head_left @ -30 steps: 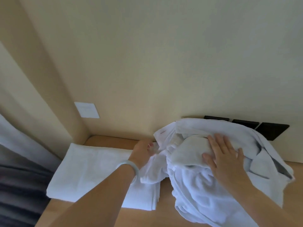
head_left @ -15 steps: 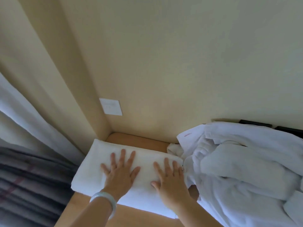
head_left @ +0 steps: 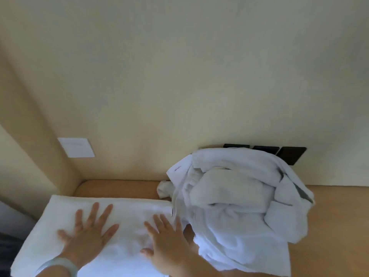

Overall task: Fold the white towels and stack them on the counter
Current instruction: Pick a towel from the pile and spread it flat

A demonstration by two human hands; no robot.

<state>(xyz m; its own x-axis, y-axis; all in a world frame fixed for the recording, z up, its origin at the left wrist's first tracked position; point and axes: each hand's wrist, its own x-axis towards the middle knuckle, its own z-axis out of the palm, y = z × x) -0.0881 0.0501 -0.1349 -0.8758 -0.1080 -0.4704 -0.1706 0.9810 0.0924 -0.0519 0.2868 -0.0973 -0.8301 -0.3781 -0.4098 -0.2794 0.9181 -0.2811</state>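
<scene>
Wooden tabletop [head_left: 119,188] holds a folded towel [head_left: 127,212] pressed flat under the spread left hand [head_left: 87,234] and right hand [head_left: 167,242]; the heap [head_left: 239,206] beside it likely needs grasping next.

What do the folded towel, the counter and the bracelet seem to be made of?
Folded towel: white terry cloth, matte, with a nubby pile and soft rounded edges.
Counter: probably wood or wood-look laminate, smooth and satin; warm tan, grain too faint to tell.
Bracelet: pale greenish, glossy, slightly translucent; perhaps jade or glass.
</scene>
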